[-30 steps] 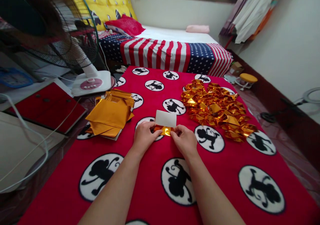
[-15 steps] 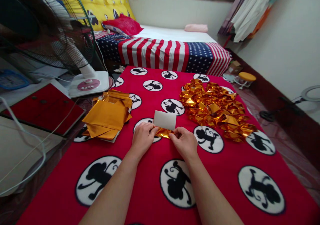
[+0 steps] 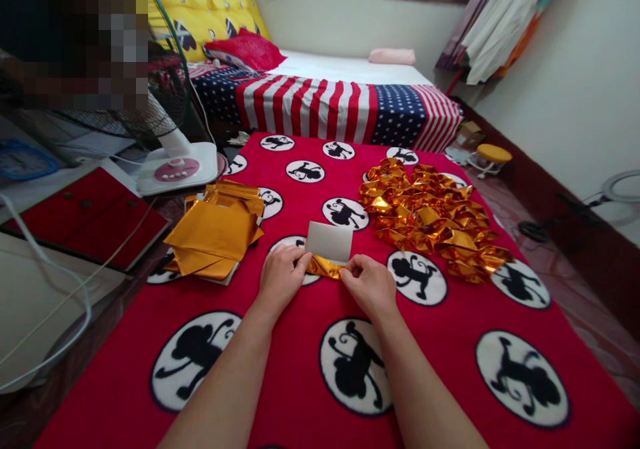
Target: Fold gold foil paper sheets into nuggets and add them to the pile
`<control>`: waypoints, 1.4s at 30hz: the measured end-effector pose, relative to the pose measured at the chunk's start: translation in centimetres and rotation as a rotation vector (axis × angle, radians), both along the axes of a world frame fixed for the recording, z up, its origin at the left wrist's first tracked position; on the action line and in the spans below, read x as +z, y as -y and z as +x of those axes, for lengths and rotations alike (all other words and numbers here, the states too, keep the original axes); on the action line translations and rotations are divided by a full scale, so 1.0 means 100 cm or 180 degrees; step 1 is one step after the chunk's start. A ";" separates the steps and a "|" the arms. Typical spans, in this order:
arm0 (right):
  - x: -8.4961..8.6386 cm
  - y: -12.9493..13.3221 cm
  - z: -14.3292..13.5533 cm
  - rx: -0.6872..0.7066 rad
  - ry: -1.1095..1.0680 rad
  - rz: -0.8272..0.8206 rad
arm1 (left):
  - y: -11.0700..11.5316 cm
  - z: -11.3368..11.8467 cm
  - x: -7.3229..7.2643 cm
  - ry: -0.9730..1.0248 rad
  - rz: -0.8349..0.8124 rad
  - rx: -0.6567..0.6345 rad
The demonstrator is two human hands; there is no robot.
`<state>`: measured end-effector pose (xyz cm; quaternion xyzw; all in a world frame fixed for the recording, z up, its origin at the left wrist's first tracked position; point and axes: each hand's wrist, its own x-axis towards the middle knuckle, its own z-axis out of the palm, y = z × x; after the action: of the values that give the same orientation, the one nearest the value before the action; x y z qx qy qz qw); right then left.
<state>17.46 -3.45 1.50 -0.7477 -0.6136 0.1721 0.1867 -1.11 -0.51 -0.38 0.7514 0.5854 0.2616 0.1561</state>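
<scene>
Between my hands is a sheet of gold foil paper (image 3: 329, 242), its pale grey back standing up and its shiny gold lower edge folded over toward me. My left hand (image 3: 284, 272) pinches the left end of the fold between thumb and fingers. At the right end, my right hand (image 3: 369, 282) grips the same fold with its fingers pressed together. A stack of flat gold sheets (image 3: 215, 232) lies to the left of my hands. Off to the right is a heap of folded shiny gold pieces (image 3: 430, 212). All rest on the red cloth (image 3: 280, 396) with monkey prints.
An electric fan (image 3: 177, 162) stands at the left beside a dark red panel (image 3: 87, 212). White cables hang at the left edge. Behind the cloth is a bed with a striped and starred cover (image 3: 320, 106). A yellow stool (image 3: 493, 154) is at the right.
My left hand has shifted slightly left and down, and more of the gold fold shows between my hands. My right hand has hardly moved.
</scene>
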 end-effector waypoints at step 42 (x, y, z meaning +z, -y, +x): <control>0.001 -0.004 -0.005 -0.0298 0.0303 -0.0134 | 0.008 0.001 0.003 -0.0575 0.0151 0.0620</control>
<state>16.93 -3.00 1.58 -0.7867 -0.5824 0.1403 0.1494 -0.97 -1.34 -0.08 0.7149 0.6609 0.2205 0.0588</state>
